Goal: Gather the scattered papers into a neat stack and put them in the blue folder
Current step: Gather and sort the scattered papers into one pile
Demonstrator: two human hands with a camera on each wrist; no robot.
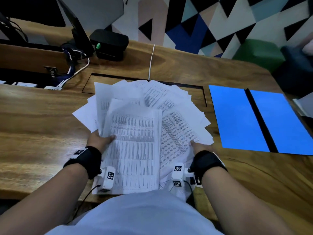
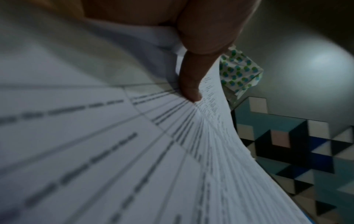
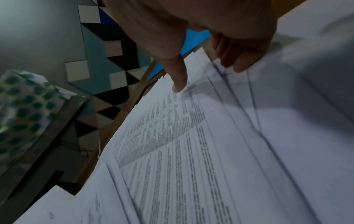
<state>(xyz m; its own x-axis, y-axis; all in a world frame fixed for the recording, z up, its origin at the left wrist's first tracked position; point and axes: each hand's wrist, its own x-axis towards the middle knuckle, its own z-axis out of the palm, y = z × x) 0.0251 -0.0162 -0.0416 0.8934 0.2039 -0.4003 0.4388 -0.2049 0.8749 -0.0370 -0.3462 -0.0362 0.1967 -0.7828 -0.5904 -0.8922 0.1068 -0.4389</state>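
Observation:
A loose fan of white printed papers (image 1: 135,126) lies in the middle of the wooden desk (image 1: 42,119), its near edge hanging over the front. My left hand (image 1: 100,139) grips the fan's left side, thumb (image 2: 189,84) pressed on the top sheet (image 2: 114,151). On the right side my right hand (image 1: 200,146) holds the papers (image 3: 191,144), with the thumb (image 3: 178,75) on top and the fingers (image 3: 239,60) curled at the sheets' edge. The blue folder (image 1: 237,116) lies open and flat to the right of the papers, and shows as a blue strip (image 3: 197,39) behind the right hand.
A black box (image 1: 109,43) and a monitor stand (image 1: 79,28) sit at the back left among cables (image 1: 74,65). A white cable (image 1: 151,61) runs down to the papers' far edge. A dark bag (image 1: 294,70) is beyond the folder, at the desk's right corner.

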